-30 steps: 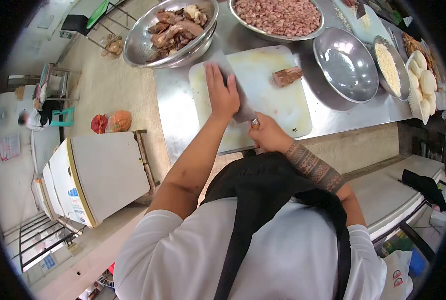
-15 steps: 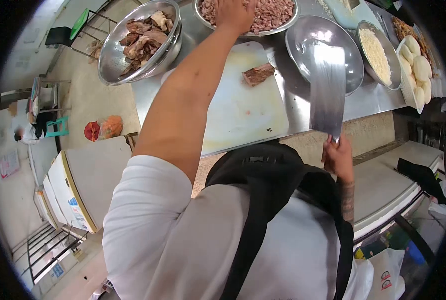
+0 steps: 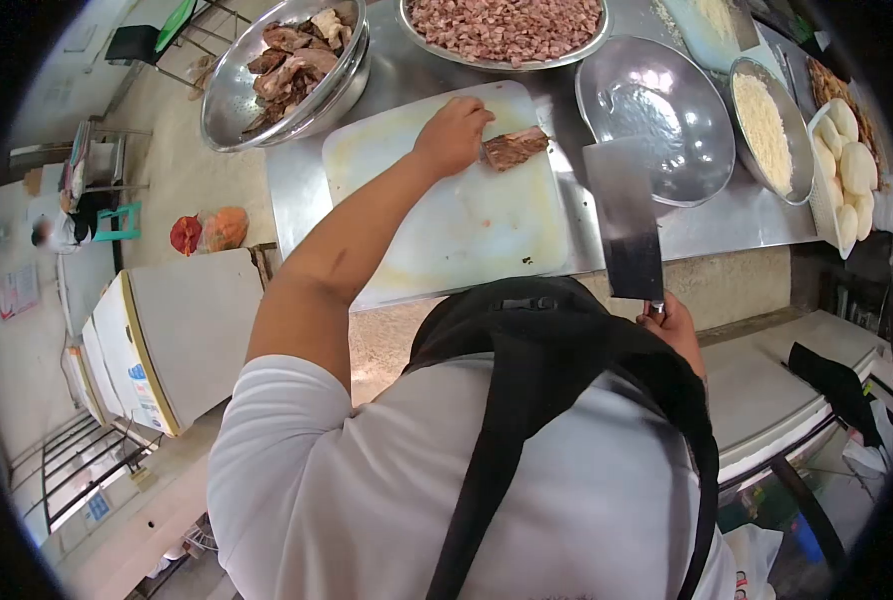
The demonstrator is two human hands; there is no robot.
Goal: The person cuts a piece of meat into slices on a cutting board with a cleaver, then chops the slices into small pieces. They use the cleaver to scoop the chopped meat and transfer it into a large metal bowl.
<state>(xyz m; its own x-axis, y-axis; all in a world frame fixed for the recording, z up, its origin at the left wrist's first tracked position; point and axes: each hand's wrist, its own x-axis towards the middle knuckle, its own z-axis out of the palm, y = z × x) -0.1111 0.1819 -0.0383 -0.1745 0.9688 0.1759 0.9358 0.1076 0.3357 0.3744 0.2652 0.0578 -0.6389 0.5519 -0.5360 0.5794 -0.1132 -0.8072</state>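
My left hand (image 3: 454, 136) is over the white cutting board (image 3: 447, 225), its fingers curled, at the left end of a dark-crusted piece of meat (image 3: 516, 149). Whether anything is between these fingers is hidden. At the right, just beyond the table's near edge, my right hand (image 3: 673, 328) is closed round the handle of a cleaver (image 3: 627, 215). The broad blade points away from me and partly overlaps the rim of an empty metal bowl (image 3: 657, 120). Diced meat (image 3: 512, 25) fills a metal bowl behind the board.
A perforated metal bowl (image 3: 222, 100) with large meat pieces stands at the back left. To the right are a bowl of pale shreds (image 3: 764, 130) and a white basket (image 3: 825, 205) of round buns. A white cabinet (image 3: 192, 340) is at the left.
My left hand has come back from the diced-meat bowl to beside the meat piece on the board. The cleaver has shifted slightly left and towards me in my right hand.
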